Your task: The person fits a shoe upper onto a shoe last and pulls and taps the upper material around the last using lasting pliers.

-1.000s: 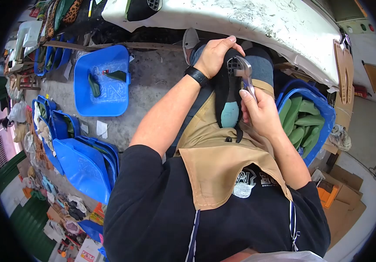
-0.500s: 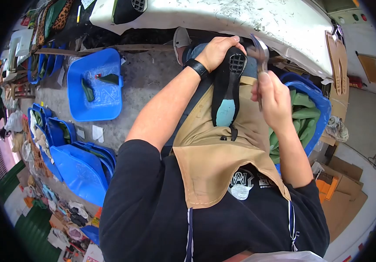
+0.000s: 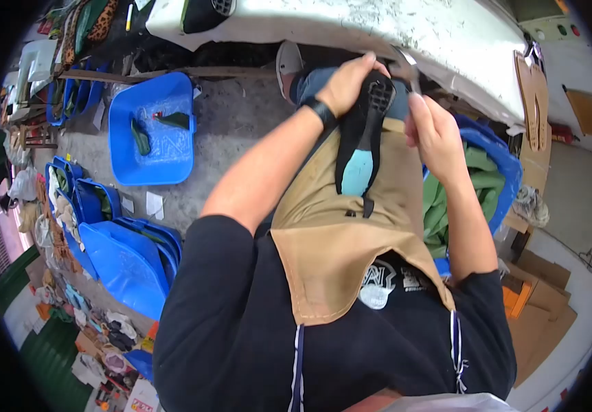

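Grey concrete floor [image 3: 220, 113] at left; we log a blue tub [image 3: 165, 163] on it with two green pieces [image 3: 141, 137] inside, apart from each other. Stacked blue tubs [image 3: 121, 264] stand nearer to us. A white-covered table [image 3: 351, 24] runs along the far side, its top scuffed with dark marks.

Specimen: one black shoe [image 3: 360, 147], sole up, laid lengthwise on the tan apron [image 3: 316, 275] over our lap. Its heel end, farthest from us, carries a dark open grid; a pale blue patch (the brightest part of it) covers the forefoot. Between them we record a narrow dark shank. The toe end points back toward our body, with a small black tab [image 3: 369, 207] beside it.

Left arm: reaching forward and inward, black band [image 3: 321, 113] at the wrist. We note the left hand [image 3: 345, 86] at the heel end, fingers close together and bent over the far edge, steadying the shoe. Right arm: bent, forearm rising past a blue crate [image 3: 509, 196] of green pieces. The right hand [image 3: 435, 134] is closed around a hammer [image 3: 409, 63], thumb extended upward along the handle; the metal head is motion-blurred, raised near the heel, beside the table edge.
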The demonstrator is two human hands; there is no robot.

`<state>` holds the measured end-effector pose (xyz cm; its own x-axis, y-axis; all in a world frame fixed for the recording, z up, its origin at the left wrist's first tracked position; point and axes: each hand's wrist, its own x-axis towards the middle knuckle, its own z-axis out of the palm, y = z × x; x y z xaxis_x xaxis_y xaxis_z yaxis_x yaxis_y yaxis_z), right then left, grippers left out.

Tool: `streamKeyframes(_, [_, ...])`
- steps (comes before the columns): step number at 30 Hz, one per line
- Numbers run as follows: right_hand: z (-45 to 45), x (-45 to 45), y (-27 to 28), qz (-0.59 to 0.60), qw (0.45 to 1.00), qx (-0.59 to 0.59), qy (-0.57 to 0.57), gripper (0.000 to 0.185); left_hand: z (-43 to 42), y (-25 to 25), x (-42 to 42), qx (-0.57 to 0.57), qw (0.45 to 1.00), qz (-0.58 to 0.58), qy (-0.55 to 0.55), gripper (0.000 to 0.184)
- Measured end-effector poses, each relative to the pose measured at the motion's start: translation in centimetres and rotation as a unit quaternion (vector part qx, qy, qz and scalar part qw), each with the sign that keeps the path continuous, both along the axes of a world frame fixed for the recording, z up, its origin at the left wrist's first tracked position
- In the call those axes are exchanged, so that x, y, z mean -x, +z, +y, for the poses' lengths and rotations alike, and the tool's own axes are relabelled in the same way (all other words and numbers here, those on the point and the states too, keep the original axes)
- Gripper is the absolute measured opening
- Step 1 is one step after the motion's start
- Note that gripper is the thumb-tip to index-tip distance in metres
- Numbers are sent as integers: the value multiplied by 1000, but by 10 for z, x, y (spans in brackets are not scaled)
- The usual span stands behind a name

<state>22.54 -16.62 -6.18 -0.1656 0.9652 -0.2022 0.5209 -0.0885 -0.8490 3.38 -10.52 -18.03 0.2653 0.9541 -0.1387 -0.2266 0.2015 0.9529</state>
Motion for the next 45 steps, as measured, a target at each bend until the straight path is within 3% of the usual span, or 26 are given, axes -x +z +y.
streamKeyframes(1, [9, -7, 4, 1, 1000, -12, 5, 39, 0, 4, -2, -12, 1000, 1, 5, 44])
streamKeyframes(3, [-3, -27, 9, -46, 999, 19, 9, 39, -42, -6, -21, -143, 976, 118, 115, 42])
streamKeyframes(5, [-15, -41, 10, -91, 994, 55, 7, 39, -71, -15, -35, -265, 912, 232, 212, 50])
streamKeyframes(11, [-7, -54, 7, -176, 977, 50, 110, 38, -81, -9, -14, -190, 945, 251, 90, 66])
streamKeyframes(15, [8, -40, 0, -64, 994, 61, 61, 38, -68, -6, -4, -48, 972, 229, 22, 67])
streamKeyframes(20, [24, -20, -11, -114, 985, -63, 115, 41, -63, -5, -4, -74, 969, 234, -20, 66])
streamKeyframes(26, [26, -14, -9, -159, 980, -19, 115, 44, -63, -12, -6, -61, 970, 236, -21, 64])
streamKeyframes(30, [20, -19, -37, -223, 964, -45, 139, 44, -59, -12, -8, -45, 985, 164, -29, 68])
streamKeyframes(33, [26, -22, 4, -200, 971, 53, 118, 42, -44, -8, -10, -36, 986, 160, -27, 68])
streamKeyframes(35, [26, -27, 20, -41, 999, -14, 16, 41, -34, -6, -12, -27, 987, 153, -30, 69])
streamKeyframes(41, [-1, -40, 25, -1, 998, -3, -67, 36, -15, 35, -6, -153, 951, 269, -21, 66])
streamKeyframes(45, [-23, -44, 6, 42, 995, 7, -85, 30, -38, 77, 28, -353, 827, 346, 268, 62])
